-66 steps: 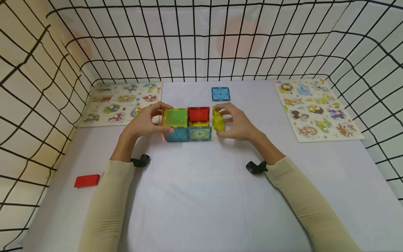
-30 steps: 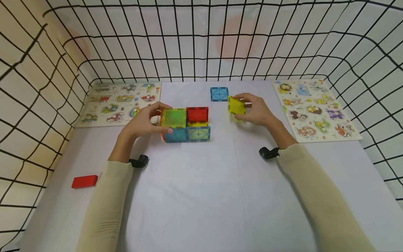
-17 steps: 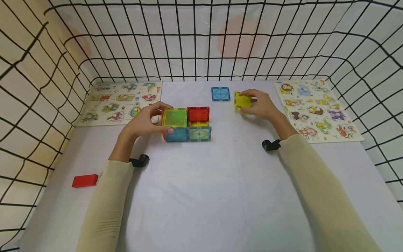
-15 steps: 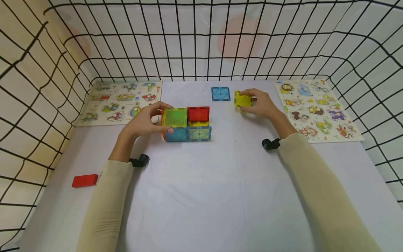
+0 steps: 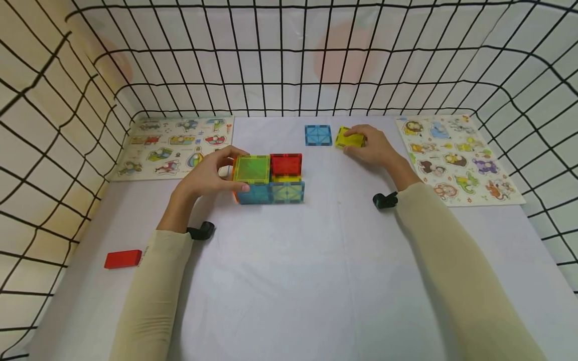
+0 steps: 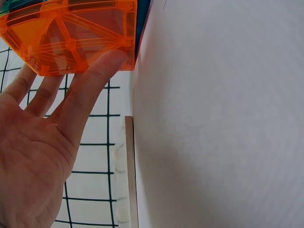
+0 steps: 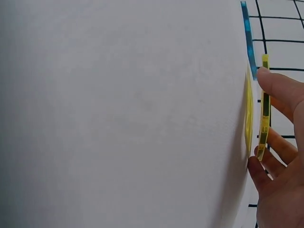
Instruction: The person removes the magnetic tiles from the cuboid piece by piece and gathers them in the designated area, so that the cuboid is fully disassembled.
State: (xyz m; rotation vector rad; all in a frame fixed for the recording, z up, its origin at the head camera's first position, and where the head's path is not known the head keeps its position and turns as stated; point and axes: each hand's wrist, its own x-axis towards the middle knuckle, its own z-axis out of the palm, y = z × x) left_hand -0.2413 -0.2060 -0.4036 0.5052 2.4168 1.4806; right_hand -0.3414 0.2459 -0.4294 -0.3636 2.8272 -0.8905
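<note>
My left hand [image 5: 203,175] grips the left end of a box of translucent magnetic tiles, thumb along its front and fingers behind. A green tile [image 5: 252,169] lies on top of the box. A red tile [image 5: 286,164] shows at its right part, with blue tiles [image 5: 287,192] along the front. In the left wrist view, the thumb presses an orange end tile [image 6: 71,40]. My right hand [image 5: 374,146] pinches a yellow square tile [image 5: 350,139] by its edges. The right wrist view has it close over the white cloth, nearly parallel to it. A flat blue tile [image 5: 318,135] lies left of it.
Picture puzzle boards lie at the back left [image 5: 173,150] and back right [image 5: 458,160]. A red block [image 5: 123,259] rests beside the left forearm. Black wire mesh [image 5: 280,60] borders the white table at the back and both sides.
My right hand has carried the yellow tile from the box's right end to the back right, beside the blue tile, and tilted it flatter. The left hand stays on the box.
</note>
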